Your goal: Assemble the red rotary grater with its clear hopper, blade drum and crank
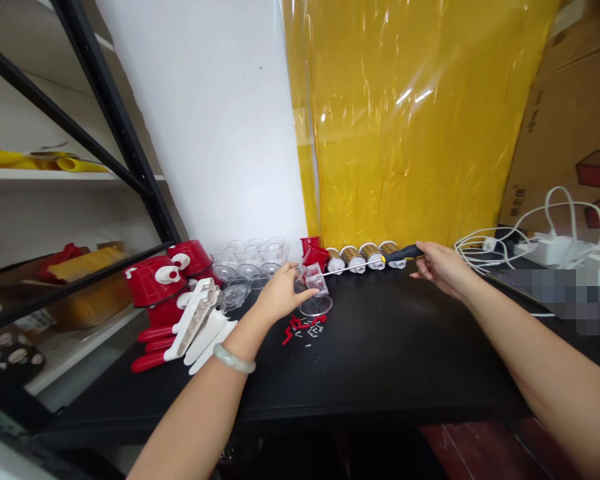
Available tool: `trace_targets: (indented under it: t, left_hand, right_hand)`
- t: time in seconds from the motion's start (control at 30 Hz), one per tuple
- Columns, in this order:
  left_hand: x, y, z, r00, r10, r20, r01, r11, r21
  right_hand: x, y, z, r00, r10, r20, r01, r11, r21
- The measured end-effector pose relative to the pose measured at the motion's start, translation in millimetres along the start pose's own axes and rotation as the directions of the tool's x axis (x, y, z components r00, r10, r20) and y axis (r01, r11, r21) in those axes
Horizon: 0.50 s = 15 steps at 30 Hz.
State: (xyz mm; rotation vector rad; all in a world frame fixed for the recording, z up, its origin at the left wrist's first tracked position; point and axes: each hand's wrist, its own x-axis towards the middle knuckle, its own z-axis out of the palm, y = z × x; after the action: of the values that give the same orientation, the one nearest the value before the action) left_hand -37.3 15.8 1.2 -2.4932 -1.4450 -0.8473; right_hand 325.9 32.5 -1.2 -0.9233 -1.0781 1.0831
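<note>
left hand (281, 292): fingers holding clear plastic housing (317, 278) near black tabletop (380, 353) back edge, likely bracing it; right hand (444, 268): fingers gripping black-handled steel screwdriver (401, 254), tip at housing

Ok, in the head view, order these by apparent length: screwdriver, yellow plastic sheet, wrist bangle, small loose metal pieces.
Largest to smallest:
1. Yellow plastic sheet
2. Screwdriver
3. Wrist bangle
4. Small loose metal pieces, each taken singly; they look much alike, so I won't rank them among themselves.
</note>
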Motion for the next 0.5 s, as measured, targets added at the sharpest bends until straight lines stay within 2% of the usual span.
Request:
trace_targets:
  t: [0.07,0.13,0.2,0.33,0.4,0.5]
  left_hand:
    - [0,0,0.2,1.000,0.003,0.004,-0.003,1.000,0.002]
    - [0,0,0.2,1.000,0.005,0.005,-0.005,1.000,0.004]
    - [0,0,0.0,1.000,0.008,0.004,-0.008,1.000,0.004]
    - [0,1,-0.8,1.000,0.018,-0.006,-0.018,1.000,-0.004]
    - [0,1,-1.1,1.000,0.019,-0.006,-0.019,1.000,-0.009]
    - [0,0,-0.8,1.000,0.019,-0.005,-0.019,1.000,-0.010]
  right_hand:
    - [3,5,-1,0.999,-0.012,-0.036,0.007,0.991,-0.131]
    - [6,10,-1,0.998,-0.038,-0.051,0.028,0.982,-0.189]
    - [9,12,1,0.999,-0.043,-0.034,0.038,0.991,-0.127]
    - [8,10,5,0.999,-0.030,0.041,0.026,0.995,0.099]
    - [6,7,5,0.997,-0.059,0.040,0.055,0.995,0.086]
    - [4,7,3,0.992,-0.118,0.042,0.121,0.990,-0.067]
